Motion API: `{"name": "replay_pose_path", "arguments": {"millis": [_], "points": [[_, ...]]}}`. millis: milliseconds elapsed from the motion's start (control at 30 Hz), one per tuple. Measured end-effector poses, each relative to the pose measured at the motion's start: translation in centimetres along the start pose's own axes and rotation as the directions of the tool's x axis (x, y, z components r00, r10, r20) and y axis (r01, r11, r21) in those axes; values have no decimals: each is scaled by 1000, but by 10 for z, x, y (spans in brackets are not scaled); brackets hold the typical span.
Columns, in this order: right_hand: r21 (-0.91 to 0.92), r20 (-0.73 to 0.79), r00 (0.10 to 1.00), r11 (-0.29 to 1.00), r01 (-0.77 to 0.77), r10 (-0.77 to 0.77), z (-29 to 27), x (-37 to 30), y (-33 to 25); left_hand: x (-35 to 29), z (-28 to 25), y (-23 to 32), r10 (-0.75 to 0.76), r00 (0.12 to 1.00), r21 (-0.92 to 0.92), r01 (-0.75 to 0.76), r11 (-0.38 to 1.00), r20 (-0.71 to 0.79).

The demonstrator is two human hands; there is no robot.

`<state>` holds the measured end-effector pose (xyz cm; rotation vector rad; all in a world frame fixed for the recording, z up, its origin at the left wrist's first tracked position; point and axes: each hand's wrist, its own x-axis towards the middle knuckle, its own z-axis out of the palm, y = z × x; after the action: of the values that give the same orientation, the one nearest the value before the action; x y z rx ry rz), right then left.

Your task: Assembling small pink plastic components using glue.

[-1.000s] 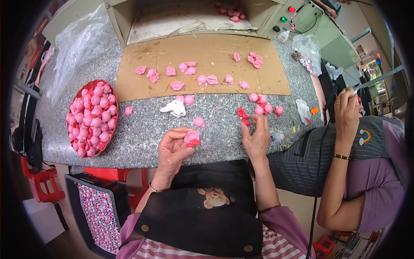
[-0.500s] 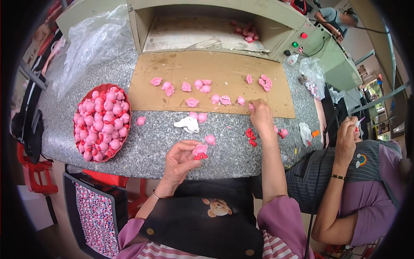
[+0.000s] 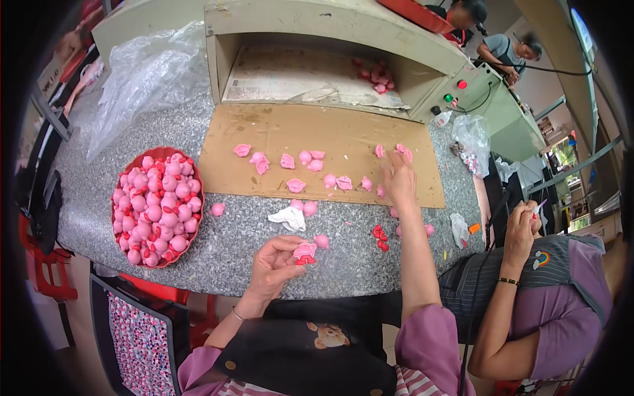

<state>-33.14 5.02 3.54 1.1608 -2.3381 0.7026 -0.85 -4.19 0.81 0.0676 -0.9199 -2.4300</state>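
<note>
My left hand [image 3: 272, 265] pinches a small pink figure half [image 3: 304, 251], a hollow moulded piece with red feet at its lower end. A round pink piece [image 3: 321, 241] lies on the counter just behind it. My right hand [image 3: 400, 179] reaches over the cardboard sheet [image 3: 244, 122], thumb and fingers apart. Its fingertips are at a group of pink moulded pieces [image 3: 405, 152], partly covering them. Close by are a pink piece [image 3: 380, 150] and another [image 3: 380, 191] beside the wrist. Several red feet pieces [image 3: 380, 237] lie left of my right forearm.
A red basket [image 3: 115, 198] heaped with pink and red pieces stands at the left. More pink pieces dot the cardboard, before an open metal box [image 3: 330, 109]. A white cloth [image 3: 288, 218] lies on the speckled counter. A co-worker's hand [image 3: 522, 231] is at the right.
My right hand has moved farther across the cardboard, from a single pink piece to the group at the back right. My left hand still holds the figure half. The view has tilted up.
</note>
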Motion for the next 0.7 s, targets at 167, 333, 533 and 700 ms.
{"name": "replay_pose_path", "arguments": {"millis": [167, 333, 533, 700], "points": [[-103, 226, 966, 989, -105, 126, 24, 33, 7, -2, 1, 5, 3, 1000, -4, -3, 1000, -25], [561, 511, 815, 613, -557, 274, -21, -8, -46, -6, -10, 8, 63, 996, -5, -64, 998, -56], [422, 730, 641, 581, -696, 237, -64, -134, -109, -3, -9, 12, 63, 998, 12, -62, 998, -9], [272, 374, 927, 954, -129, 18, -70, -138, -112, -15, -7, 8, 68, 997, -22, -70, 997, -47]]}}
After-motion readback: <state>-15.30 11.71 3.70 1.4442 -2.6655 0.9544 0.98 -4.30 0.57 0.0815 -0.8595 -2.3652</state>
